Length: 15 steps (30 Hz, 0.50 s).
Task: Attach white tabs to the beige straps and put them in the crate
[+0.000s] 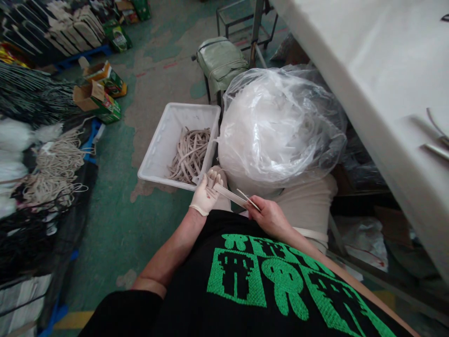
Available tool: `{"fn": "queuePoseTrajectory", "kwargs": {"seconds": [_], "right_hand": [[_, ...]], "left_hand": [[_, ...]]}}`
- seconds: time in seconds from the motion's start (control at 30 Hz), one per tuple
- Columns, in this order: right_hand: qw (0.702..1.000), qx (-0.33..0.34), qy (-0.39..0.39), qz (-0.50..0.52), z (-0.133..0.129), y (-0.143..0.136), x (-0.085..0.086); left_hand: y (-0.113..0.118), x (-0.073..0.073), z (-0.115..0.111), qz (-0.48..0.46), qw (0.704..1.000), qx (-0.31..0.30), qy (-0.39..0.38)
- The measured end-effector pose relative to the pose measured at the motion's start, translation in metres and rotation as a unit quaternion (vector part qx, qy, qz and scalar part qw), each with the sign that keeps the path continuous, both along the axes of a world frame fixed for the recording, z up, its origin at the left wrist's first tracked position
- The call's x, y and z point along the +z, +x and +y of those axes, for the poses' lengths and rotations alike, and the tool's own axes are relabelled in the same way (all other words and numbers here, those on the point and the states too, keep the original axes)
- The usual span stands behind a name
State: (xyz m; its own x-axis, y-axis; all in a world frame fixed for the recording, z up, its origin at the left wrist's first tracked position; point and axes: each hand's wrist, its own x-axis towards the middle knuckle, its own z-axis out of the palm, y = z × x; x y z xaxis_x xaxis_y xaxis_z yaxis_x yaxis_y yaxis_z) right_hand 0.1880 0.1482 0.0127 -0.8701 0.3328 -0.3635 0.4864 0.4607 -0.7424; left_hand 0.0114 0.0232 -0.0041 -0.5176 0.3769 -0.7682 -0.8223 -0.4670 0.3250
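Note:
My left hand [206, 192] wears a pale glove and is turned palm up beside the near corner of a white plastic bin [150, 161]. Its fingers are loosely bent and apart. One end of a flat beige strip [231, 195] lies at these fingers; whether it touches them I cannot tell. Bare and closed, my right hand [268, 215] grips the other end of the strip. A thin pale piece [242, 193] also sticks out from its fingers, perhaps the strip's folded end. Inside the bin lies a tangled heap of similar beige strips [191, 152].
A large clear plastic bag [280, 126] of white material bulges in front of me. To the right runs a white-topped table [379, 56]. A wrapped stool [222, 61] stands behind the bin. Cardboard boxes [98, 100] and cord bundles [56, 164] are on the left.

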Motion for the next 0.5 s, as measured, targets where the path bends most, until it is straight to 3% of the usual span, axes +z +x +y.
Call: {"fn": "queuePoseTrajectory", "kwargs": {"seconds": [0.23, 0.5], "right_hand": [[0.997, 0.008, 0.068, -0.029, -0.0025, -0.0039, 0.0008], [0.998, 0.02, 0.055, -0.03, -0.0034, -0.0083, 0.0012]], "left_hand": [[-0.0003, 0.0, 0.0019, -0.005, 0.999, 0.044, -0.002], [0.0021, 0.0048, 0.0061, 0.003, 1.0, 0.004, -0.013]]}}
